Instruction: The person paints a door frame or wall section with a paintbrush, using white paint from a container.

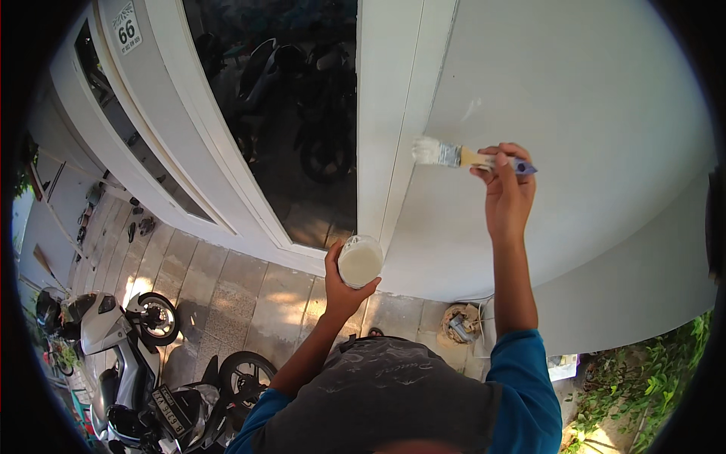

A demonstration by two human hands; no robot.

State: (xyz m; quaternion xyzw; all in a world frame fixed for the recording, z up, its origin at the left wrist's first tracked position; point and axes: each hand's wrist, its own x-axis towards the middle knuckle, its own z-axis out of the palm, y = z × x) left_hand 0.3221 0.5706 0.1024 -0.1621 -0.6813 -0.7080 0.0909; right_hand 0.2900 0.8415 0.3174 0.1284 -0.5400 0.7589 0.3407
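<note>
My right hand (508, 181) is closed round the handle of a paintbrush (452, 154), with its bristles pointing left. White paint coats the bristles, which are at the edge where the white window frame (393, 113) meets the grey-white wall (575, 98); whether they touch it I cannot tell. Lower and to the left, my left hand (344, 291) grips a round tub of paint (361, 262), its open top facing up and pale paint inside. Dark glass (280, 98) fills the frame.
Two motorcycles, a silver one (113, 325) and a darker one (189, 416), stand at the lower left on the paved floor (257, 303). By the wall's foot sits a round container (460, 324) with things in it. Green plants (635, 386) grow at the lower right.
</note>
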